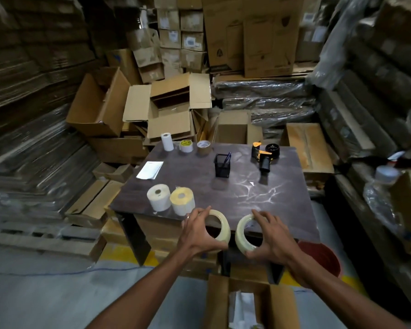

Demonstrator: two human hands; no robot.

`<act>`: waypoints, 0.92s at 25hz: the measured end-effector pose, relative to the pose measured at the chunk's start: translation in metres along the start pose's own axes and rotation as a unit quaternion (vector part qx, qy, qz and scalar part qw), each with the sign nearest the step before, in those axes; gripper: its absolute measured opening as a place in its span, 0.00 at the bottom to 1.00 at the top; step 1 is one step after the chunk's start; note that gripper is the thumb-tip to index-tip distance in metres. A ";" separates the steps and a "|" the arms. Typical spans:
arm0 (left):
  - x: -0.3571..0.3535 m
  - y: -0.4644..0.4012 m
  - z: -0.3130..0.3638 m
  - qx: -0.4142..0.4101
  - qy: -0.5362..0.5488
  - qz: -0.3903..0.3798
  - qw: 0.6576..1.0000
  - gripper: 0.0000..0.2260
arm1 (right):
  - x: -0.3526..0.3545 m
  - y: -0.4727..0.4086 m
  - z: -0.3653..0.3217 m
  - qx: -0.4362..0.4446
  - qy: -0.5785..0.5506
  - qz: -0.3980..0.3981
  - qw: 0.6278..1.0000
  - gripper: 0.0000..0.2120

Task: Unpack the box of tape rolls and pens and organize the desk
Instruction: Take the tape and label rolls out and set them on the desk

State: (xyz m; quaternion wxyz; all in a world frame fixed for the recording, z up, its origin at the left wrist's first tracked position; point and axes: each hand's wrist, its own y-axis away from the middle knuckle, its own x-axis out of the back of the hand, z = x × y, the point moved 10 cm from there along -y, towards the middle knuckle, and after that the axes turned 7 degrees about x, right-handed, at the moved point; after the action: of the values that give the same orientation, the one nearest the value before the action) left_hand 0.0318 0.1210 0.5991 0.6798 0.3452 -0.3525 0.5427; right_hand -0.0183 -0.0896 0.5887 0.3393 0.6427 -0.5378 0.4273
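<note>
While we hold both rolls over the near edge of the dark desk (223, 167), the open cardboard box (280, 302) sits below us on the floor. Our left hand (197, 233) curls thumb and fingers around one clear tape roll (222, 227); our right hand (274, 236) grips the other clear tape roll (241, 230) likewise. Set down on edge, either could roll off the lip, or nudge the yellow label roll (182, 201) just beside it.

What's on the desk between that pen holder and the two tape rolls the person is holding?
Nothing: in the head view the desk is bare from the pen holder to the tape rolls.
</note>
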 end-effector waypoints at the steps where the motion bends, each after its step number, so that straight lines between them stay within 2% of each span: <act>1: 0.002 -0.018 -0.002 -0.003 -0.003 -0.005 1.000 0.54 | 0.001 -0.015 0.003 -0.005 0.001 -0.004 1.000 0.62; 6: -0.002 -0.107 -0.014 -0.027 -0.058 -0.053 0.997 0.56 | -0.015 -0.085 0.026 -0.061 -0.011 -0.026 0.998 0.64; 12: -0.040 -0.177 -0.023 -0.044 -0.124 -0.126 0.983 0.57 | -0.053 -0.143 0.058 -0.122 -0.010 -0.049 0.991 0.65; 23: -0.090 -0.213 -0.044 -0.055 -0.166 -0.178 0.968 0.55 | -0.091 -0.170 0.086 -0.173 -0.006 -0.069 0.982 0.63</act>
State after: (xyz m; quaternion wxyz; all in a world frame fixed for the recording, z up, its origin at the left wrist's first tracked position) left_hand 0.2303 0.0773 0.4815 0.7153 0.4498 -0.4225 0.3279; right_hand 0.1591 -0.0971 0.4745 0.4709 0.6127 -0.5597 0.2994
